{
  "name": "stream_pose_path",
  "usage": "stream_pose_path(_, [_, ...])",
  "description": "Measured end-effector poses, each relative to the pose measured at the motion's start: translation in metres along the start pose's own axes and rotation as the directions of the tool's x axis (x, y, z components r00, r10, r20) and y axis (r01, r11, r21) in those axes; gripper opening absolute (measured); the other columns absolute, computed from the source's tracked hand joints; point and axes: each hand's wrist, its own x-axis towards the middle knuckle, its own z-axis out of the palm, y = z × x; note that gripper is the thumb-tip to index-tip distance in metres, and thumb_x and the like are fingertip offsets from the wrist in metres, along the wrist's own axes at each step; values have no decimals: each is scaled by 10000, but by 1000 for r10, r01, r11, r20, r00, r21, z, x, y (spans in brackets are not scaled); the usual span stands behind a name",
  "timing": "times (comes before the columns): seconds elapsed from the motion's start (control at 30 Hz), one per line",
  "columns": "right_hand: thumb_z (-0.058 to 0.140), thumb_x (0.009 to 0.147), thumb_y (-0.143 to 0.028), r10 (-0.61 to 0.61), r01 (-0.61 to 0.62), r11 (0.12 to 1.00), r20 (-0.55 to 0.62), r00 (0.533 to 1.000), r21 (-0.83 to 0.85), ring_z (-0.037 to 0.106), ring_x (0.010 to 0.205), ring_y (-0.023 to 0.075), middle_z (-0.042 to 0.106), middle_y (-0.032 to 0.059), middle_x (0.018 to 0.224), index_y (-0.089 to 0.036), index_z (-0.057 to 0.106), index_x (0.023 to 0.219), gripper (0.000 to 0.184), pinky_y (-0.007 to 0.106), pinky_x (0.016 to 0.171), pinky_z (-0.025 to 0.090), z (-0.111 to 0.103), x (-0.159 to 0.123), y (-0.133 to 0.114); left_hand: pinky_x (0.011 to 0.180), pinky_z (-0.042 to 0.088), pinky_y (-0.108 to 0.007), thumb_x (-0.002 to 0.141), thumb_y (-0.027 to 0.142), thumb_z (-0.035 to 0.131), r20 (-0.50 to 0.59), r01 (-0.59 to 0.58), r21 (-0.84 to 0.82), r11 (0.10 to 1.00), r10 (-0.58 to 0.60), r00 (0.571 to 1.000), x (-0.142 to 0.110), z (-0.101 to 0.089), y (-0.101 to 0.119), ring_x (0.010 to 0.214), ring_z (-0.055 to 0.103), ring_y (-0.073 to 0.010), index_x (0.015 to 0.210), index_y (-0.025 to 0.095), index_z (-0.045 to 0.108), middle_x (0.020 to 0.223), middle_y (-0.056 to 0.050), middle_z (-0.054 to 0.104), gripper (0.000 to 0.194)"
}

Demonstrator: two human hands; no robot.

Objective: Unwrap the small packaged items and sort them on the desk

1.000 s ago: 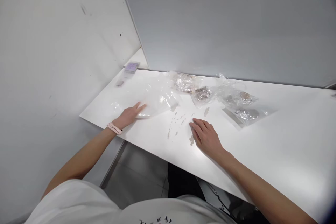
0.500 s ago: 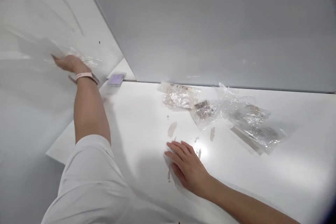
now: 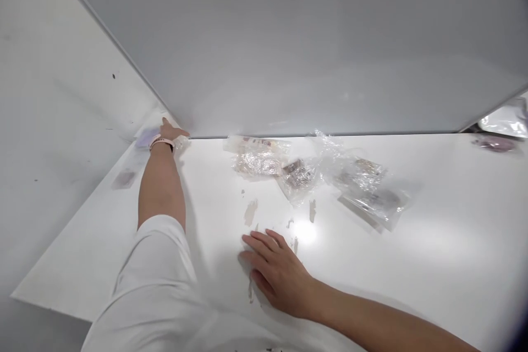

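My left hand [image 3: 171,135] reaches far to the back left corner of the white table [image 3: 433,264], by a small purple packet [image 3: 146,137] at the partition gap; a clear plastic bit lies at its fingers, and the fingers are mostly hidden. A pink watch band sits on that wrist. My right hand [image 3: 274,269] lies flat on the table, fingers stretched out, over small pale wooden pieces [image 3: 249,212]. Beyond it lie several clear plastic bags with small parts [image 3: 297,173].
Grey partition panels [image 3: 289,38] close off the back and left. A small bag [image 3: 124,179] lies near the left edge. More plastic and a purple item [image 3: 495,144] show past the partition at far right. The table's front left edge is near my shoulder.
My left hand swung up and left from the table with a clear bag, then came down to the back left corner. My right hand stayed flat. The view shifted left.
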Motion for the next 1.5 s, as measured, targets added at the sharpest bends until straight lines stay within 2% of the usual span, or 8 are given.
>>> stream_pose_path(0.17, [493, 961, -238, 38, -82, 991, -363, 931, -104, 496, 1336, 264, 616, 78, 1378, -264, 612, 1265, 328, 550, 1149, 333, -16, 5, 16, 1210, 172, -557, 951, 187, 491, -490, -1, -112, 994, -55, 870, -85, 0, 51, 1487, 223, -319, 1483, 47, 308, 1593, -199, 299, 579])
stream_pose_path(0.3, [508, 964, -379, 227, -425, 865, -545, 807, -269, 243, 1494, 353, 474, 47, 1527, -333, 604, 1329, 380, 669, 1184, 107, -91, 3, 79, 1209, 217, -493, 977, 421, 449, -8, -383, -203, 901, 389, 921, -160, 44, 113, 1478, 304, -291, 1394, 221, 549, 1532, -109, 455, 473])
stream_pose_path(0.43, [463, 934, -611, 539, -668, 689, -416, 732, -281, 170, 1498, 438, 337, 111, 1609, -300, 550, 1416, 580, 730, 1116, 177, -152, -30, 146, 1158, 82, -687, 911, 657, 452, 373, -328, -162, 931, 365, 853, -209, 92, 162, 1535, 23, -425, 1487, 308, 467, 1668, -87, 201, 674])
stream_pose_path(0.93, [460, 913, -419, 608, -665, 696, -271, 746, -271, 349, 1442, 332, 429, 56, 1569, -248, 649, 1256, 427, 567, 1154, 309, -210, -241, 198, 1174, -20, -688, 852, 655, 555, 429, -549, -298, 781, 623, 654, -412, 158, 304, 1538, -52, -409, 1465, 327, 498, 1682, -25, 152, 697])
stream_pose_path(1.17, [473, 924, -382, 489, -723, 688, -697, 525, -62, 465, 1318, 364, 530, 162, 1434, -197, 561, 1388, 507, 575, 1068, 404, -234, -276, 155, 1077, 402, -429, 810, 395, 679, 305, -517, -483, 706, 690, 657, -430, 121, 278, 1273, 515, -314, 1118, 215, 715, 1304, -91, 653, 359])
stream_pose_path(1.23, [416, 965, -337, 389, -619, 783, -731, 561, -58, 550, 1219, 306, 600, 143, 1335, -213, 568, 1366, 446, 513, 1043, 444, -224, -267, 127, 982, 460, -402, 813, 391, 675, 283, -486, -492, 722, 660, 695, -432, 115, 265, 1128, 584, -287, 1105, 216, 716, 1185, -85, 696, 343])
stream_pose_path(1.37, [548, 925, -323, 316, -404, 899, -390, 865, -168, 481, 1325, 311, 514, 124, 1469, -252, 484, 1456, 540, 508, 1045, 447, -183, -221, 98, 803, 511, -333, 832, 384, 670, 292, -256, -671, 696, 566, 771, -434, 121, 247, 887, 638, -208, 1085, 191, 702, 1053, -84, 715, 320])
stream_pose_path(1.5, [600, 849, -265, 390, -432, 901, -344, 854, -52, 447, 1346, 357, 479, 141, 1511, -224, 614, 1341, 494, 591, 1079, 381, -149, -181, 112, 660, 511, -269, 909, 493, 592, 349, 79, -864, 498, 477, 807, -434, 134, 238, 730, 643, -146, 1203, 170, 627, 935, -88, 710, 437])
